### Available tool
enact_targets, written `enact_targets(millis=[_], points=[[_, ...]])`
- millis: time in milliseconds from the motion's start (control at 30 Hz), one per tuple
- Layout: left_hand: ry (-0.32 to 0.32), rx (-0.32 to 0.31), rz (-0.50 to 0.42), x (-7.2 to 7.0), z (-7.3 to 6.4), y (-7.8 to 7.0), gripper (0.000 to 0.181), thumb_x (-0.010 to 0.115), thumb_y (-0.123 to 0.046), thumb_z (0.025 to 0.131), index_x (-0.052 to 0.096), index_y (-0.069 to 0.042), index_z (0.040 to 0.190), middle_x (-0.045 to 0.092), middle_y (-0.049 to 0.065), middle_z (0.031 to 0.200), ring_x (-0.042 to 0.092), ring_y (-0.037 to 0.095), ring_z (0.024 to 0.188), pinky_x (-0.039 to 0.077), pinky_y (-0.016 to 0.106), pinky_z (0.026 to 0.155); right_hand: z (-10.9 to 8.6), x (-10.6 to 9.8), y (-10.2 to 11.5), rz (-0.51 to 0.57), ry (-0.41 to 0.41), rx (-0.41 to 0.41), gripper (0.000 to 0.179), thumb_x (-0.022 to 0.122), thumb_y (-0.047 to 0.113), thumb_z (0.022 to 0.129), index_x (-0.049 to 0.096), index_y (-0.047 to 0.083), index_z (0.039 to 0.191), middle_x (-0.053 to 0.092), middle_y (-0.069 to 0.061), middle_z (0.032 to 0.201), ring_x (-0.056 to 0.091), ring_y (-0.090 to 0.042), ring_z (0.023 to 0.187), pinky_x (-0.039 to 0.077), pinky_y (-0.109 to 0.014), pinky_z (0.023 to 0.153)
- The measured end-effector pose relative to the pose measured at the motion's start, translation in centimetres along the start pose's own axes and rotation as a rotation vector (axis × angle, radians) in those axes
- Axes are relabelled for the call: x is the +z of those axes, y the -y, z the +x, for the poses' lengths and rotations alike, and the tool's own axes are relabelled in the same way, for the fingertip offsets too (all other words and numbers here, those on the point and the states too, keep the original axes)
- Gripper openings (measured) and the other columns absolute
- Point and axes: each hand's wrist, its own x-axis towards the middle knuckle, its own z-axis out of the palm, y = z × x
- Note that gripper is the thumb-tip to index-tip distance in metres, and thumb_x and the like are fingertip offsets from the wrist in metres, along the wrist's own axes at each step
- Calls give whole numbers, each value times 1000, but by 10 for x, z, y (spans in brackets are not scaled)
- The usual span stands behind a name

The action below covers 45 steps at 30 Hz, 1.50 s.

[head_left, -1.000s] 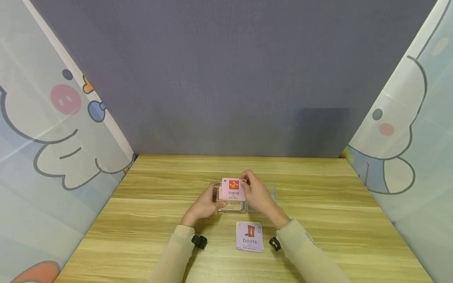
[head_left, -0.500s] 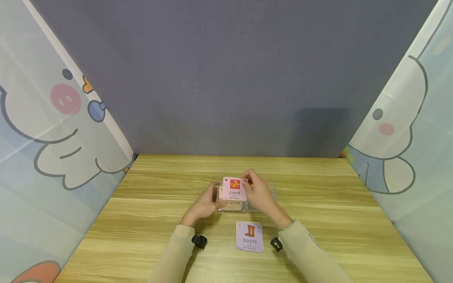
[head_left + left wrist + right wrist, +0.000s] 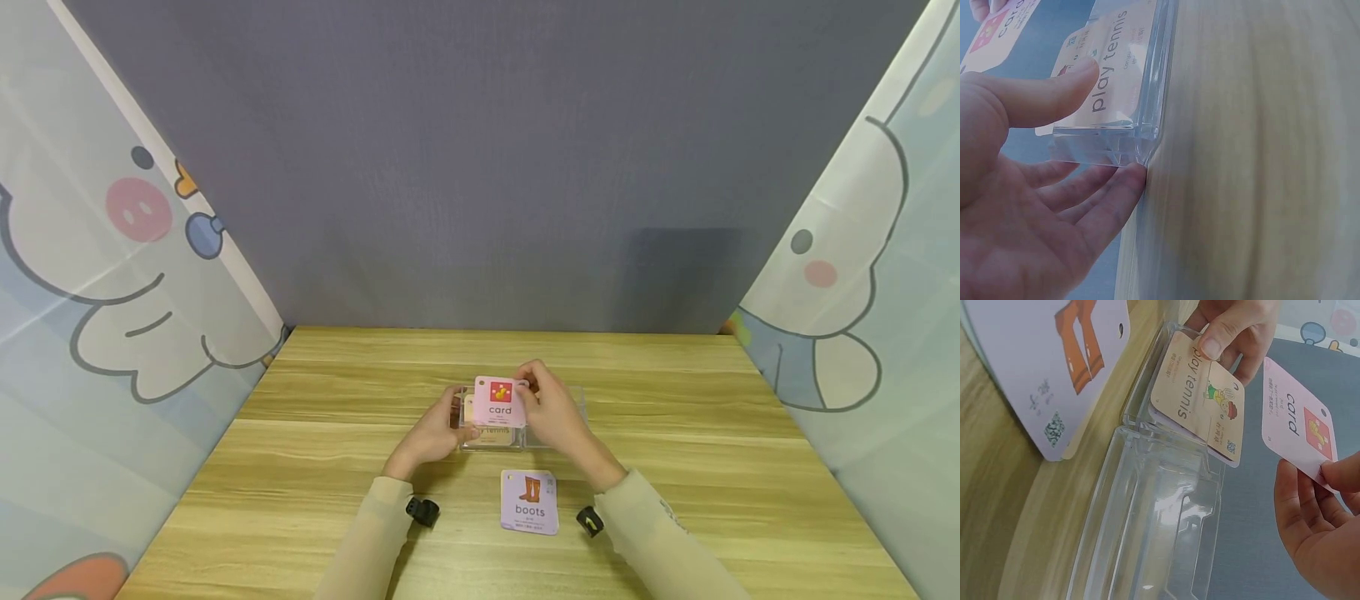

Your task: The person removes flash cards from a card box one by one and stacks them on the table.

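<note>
My right hand [image 3: 557,415] pinches a pink flashcard [image 3: 500,404] reading "card" by its right edge, thumb in front. In the right wrist view this card [image 3: 1297,419] is held apart from the box. A clear plastic box [image 3: 1147,512] with two compartments lies on the table. Its left compartment holds a cream "play tennis" flashcard [image 3: 1116,69] on top, with a pale purple card edge beneath it. My left hand [image 3: 432,432] grips the box's left end. Its thumb rests over the "play tennis" card while the fingers lie against the outer wall.
On the wooden table [image 3: 337,417], in front of the box, lie purple "boots" flashcards [image 3: 529,502], apparently a small stack. A grey panel [image 3: 495,167] rises behind the table. Cartoon-printed curtains [image 3: 135,275] stand at both sides.
The right hand has shifted slightly to the right, carrying the pink flashcard with it. The left hand, the box and the "boots" cards have stayed in place.
</note>
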Motion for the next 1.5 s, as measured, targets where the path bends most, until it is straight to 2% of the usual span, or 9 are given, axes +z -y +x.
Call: enact_targets(millis=[700,1133,1500], points=[[-6,-7,2,2,1,4,77,77,-15,91,33,-1,152,58,15,125,59,31,114,48,53,101,-4,0,0,10,9,6,14,62,-3,98,61,8,106,62,-3,92,58,-17,83,54,-29,68],[-2,-8,-1,0,1,1,78,75,-10,91,30,-1,154,58,13,123,59,27,109,48,51,99,-6,-3,2,16,41,37,13,63,-1,98,61,9,106,61,-3,92,57,-16,79,52,-28,64],[2,2,-3,0,2,3,79,75,-8,91,29,0,154,58,13,123,59,26,109,49,49,99,-8,-5,6,30,42,44,13,63,-1,97,62,8,107,62,-3,92,58,-16,80,53,-27,66]])
